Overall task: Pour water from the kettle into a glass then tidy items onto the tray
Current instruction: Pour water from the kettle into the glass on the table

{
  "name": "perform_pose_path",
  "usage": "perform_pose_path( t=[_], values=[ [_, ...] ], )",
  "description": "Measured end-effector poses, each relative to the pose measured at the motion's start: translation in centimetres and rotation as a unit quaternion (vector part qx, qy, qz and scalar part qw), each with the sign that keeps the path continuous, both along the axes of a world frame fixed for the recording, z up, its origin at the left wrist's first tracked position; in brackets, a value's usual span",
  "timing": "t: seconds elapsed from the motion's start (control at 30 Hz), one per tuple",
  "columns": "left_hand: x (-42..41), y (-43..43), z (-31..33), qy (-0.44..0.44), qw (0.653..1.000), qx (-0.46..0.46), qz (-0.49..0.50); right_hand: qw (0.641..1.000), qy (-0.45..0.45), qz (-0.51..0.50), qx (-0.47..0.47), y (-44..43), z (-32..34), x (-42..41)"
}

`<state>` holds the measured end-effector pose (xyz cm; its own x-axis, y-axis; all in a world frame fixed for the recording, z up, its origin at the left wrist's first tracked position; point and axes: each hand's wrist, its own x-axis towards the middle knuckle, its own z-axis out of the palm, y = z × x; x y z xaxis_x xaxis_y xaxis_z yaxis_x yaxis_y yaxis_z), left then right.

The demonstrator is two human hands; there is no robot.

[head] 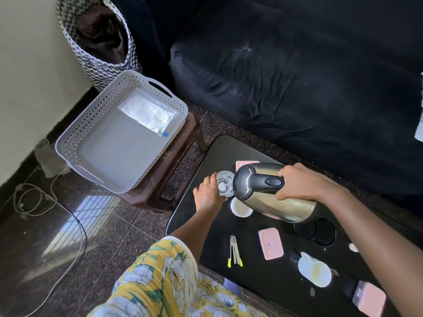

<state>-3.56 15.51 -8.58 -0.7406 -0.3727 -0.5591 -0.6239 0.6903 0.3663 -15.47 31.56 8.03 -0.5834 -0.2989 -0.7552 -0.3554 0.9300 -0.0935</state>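
- Cable (34, 202): loose loops on dark floor, lower left of frame.
- Hamper (100, 62): zigzag pattern, upper left, by the wall.
- Tray (73, 136): grey perforated plastic w/ handles, left of centre, sits on a brown stool (183, 154). Holds one foil-look packet (147, 115) at its far end.
- Sleeve (164, 277): yellow floral, bottom centre.
- Left hand (207, 193): centre of frame, fingers curled round the glass, ring visible.
- Glass (224, 184): clear, upright on the black table (194, 216), just beside the kettle's lid end. Water stream: cannot tell.
- Tongs (234, 251): metal w/ yellow tips, flat on table, below centre.
- White round dish (238, 208): partly under the kettle.
- Kettle (263, 195): steel w/ black lid and handle, tipped nearly flat, spout end toward glass, off its base.
- Pink box (242, 164): behind kettle, mostly hidden.
- Pink lidded box (270, 243): right of tongs, small label on top.
- Right hand (297, 181): fingers clamped round kettle handle, ring on one.
- Kettle base (320, 229): black, round, right of centre.
- White mug (314, 269): lying on its side, lower right.
- Pink container (369, 298): lower right corner.
- Dark sofa (297, 76): upper right.
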Motion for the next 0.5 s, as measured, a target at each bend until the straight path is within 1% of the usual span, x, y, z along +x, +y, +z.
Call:
perform_pose_path(
  t=[0.5],
  values=[
    [-0.41,0.03,0.10,-0.019,0.999,-0.031,-0.017,1.000,-0.002,0.006,0.001,0.06,0.05,-0.10]
  ],
)
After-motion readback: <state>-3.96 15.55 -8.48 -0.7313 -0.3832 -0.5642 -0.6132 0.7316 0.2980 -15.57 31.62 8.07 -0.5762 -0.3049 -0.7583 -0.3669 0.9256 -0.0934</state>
